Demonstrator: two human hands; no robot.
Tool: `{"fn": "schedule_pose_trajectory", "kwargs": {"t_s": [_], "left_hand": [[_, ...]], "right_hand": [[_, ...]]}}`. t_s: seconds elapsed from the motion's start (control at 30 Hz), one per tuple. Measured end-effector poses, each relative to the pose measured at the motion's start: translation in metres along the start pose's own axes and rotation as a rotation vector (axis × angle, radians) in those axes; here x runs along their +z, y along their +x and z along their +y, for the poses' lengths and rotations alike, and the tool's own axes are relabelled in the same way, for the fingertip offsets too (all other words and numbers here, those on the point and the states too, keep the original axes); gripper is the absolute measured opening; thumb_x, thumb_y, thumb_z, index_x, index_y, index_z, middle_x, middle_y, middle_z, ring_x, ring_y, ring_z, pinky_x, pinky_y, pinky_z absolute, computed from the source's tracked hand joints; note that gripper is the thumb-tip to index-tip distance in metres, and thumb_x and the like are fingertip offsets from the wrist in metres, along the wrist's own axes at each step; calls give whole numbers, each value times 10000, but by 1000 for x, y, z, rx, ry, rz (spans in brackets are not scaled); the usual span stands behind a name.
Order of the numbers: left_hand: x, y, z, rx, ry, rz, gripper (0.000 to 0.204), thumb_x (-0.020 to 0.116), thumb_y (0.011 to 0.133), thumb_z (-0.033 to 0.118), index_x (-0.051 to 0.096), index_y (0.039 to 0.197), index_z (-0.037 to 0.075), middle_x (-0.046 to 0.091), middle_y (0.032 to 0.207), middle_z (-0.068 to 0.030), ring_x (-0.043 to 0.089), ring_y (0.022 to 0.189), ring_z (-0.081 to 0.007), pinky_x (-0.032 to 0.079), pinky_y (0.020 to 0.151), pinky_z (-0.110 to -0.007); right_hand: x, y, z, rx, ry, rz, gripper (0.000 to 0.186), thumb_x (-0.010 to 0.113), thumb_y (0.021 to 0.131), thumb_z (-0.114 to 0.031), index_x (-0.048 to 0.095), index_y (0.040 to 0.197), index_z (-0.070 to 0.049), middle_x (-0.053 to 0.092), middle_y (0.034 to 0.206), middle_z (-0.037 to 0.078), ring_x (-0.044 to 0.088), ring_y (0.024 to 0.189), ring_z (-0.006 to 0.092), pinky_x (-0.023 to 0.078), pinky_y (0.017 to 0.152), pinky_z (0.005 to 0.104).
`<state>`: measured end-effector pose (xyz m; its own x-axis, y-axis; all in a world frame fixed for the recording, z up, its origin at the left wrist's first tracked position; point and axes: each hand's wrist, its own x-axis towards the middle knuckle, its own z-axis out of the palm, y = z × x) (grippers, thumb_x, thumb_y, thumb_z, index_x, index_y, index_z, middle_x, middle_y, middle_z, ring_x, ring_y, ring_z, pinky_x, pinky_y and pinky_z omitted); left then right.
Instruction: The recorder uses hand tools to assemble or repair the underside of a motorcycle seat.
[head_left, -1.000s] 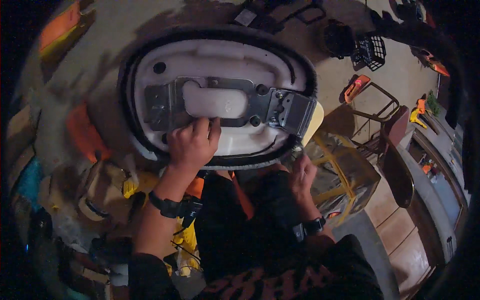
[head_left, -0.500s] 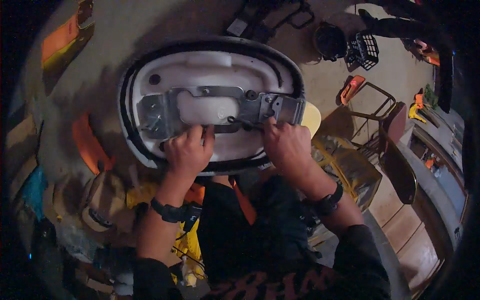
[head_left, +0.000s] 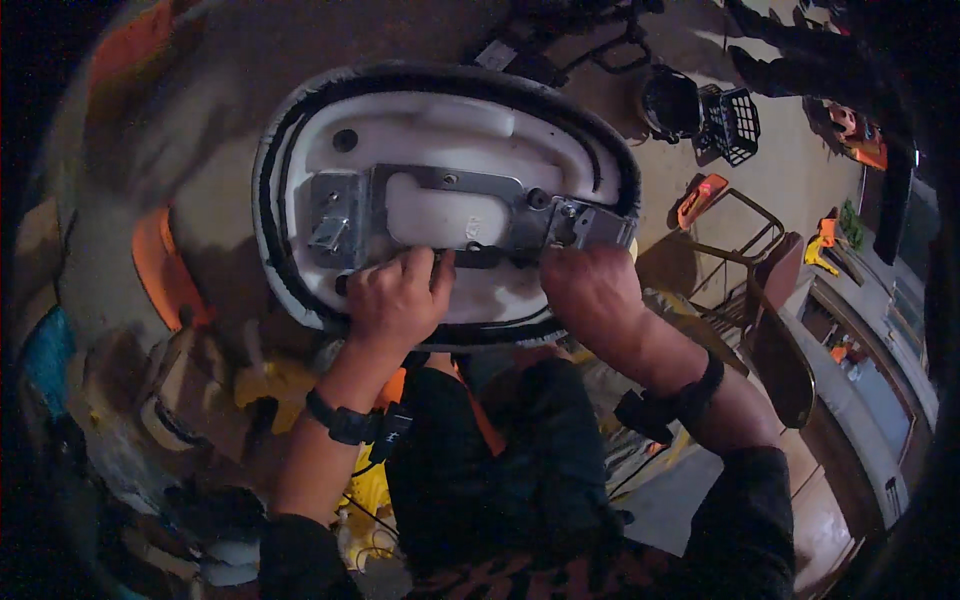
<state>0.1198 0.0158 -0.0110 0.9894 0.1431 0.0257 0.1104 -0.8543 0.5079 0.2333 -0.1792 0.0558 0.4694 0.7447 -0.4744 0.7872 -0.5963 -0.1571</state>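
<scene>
An oval padded piece with a dark rim (head_left: 450, 78) and white inside (head_left: 540, 150) is before me. Across it lies a cut-out metal plate (head_left: 440, 178) with a bracket (head_left: 334, 220) at the left and another (head_left: 590, 222) at the right. My left hand (head_left: 398, 298) has curled fingers at the plate's lower edge; what they grip is unclear. My right hand (head_left: 598, 295) is closed on a slim dark tool, apparently a wrench (head_left: 476, 247), whose ring end lies by the lower bar. My right fingertips are partly hidden beside the right bracket.
Another person's legs (head_left: 770, 70) are at upper right, near a black bucket (head_left: 668, 100) and plastic crate (head_left: 737, 125). A chair frame (head_left: 750, 255) stands at right. An orange piece (head_left: 165, 265) lies left; yellow items (head_left: 365, 485) are below, beside my legs.
My right hand came up from below the piece onto the right bracket area, with the tool appearing across the lower bar. The piece shifted slightly; my left hand stays at the plate's edge.
</scene>
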Motion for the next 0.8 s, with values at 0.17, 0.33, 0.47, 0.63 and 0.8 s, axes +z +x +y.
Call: {"fn": "schedule_pose_trajectory", "kwargs": {"t_s": [0.17,0.33,0.47,0.63,0.8], "left_hand": [[-4,3,0,24,-16,15,276,677,819,267,509,652,126,564,499,-86,583,419,-275,465,403,-387],[-3,1,-1,18,-2,9,277,670,825,271,509,653,125,561,499,-80,583,419,-265,467,404,-381],[-3,2,1,13,0,0,291,665,827,280,503,642,125,563,500,-83,589,427,-268,474,410,-386],[-11,6,1,-2,-49,-74,204,651,820,254,536,770,93,589,541,-95,603,451,-296,501,439,-399],[-26,8,2,108,47,-213,167,628,813,175,547,907,64,633,645,-114,636,524,-303,520,472,-413]], "right_hand": [[-8,7,4,-69,6,-27,19,601,696,-101,599,698,-82,616,619,102,643,581,274,489,485,403],[12,1,5,-6,98,79,38,584,714,-84,553,736,-80,573,568,99,609,536,295,462,482,427],[20,-5,12,-5,172,72,38,577,720,-74,542,728,-64,558,553,109,597,508,300,449,455,423],[16,-14,15,48,475,210,58,621,766,-81,629,816,-53,579,578,127,621,525,286,461,454,395],[13,-54,3,539,676,458,124,686,806,-139,662,887,-48,614,624,97,610,515,194,469,489,320]]}}
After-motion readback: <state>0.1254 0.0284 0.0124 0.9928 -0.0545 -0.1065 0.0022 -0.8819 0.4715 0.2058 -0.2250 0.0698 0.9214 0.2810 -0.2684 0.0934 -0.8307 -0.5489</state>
